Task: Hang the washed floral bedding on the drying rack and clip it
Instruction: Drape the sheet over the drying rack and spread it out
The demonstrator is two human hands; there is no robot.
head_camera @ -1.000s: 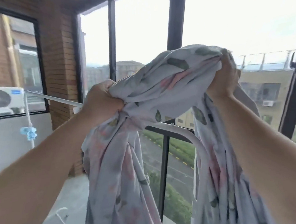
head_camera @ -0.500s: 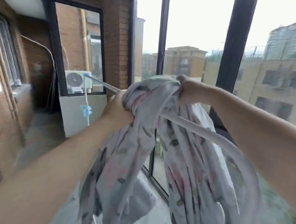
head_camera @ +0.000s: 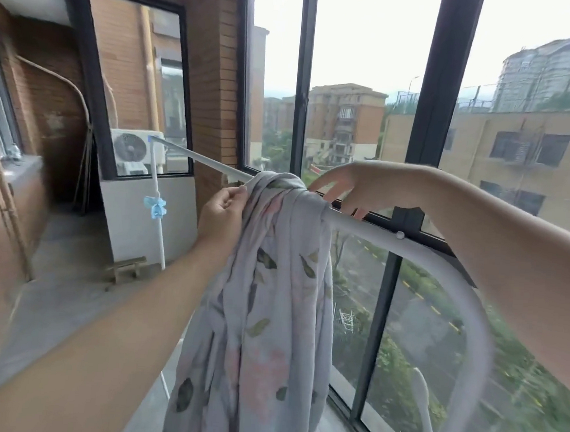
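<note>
Brick-walled balcony with black-framed windows; apartment blocks show beyond the glass. At centre frame, the floral bedding (head_camera: 271,299) hangs bunched over the white rail of the drying rack (head_camera: 409,248), which runs from middle left to lower right. The left hand (head_camera: 221,208), just left of the bunch, pinches a fold of the cloth near the rail between thumb and curled fingers. The right hand (head_camera: 349,186), right of the drape and above the rail, has its fingers spread and loose, gripping nothing; whether its fingertips touch the cloth cannot be told. A blue clip (head_camera: 155,206) sits on the rack's upright post at middle left, below an air-conditioner unit (head_camera: 131,151).
</note>
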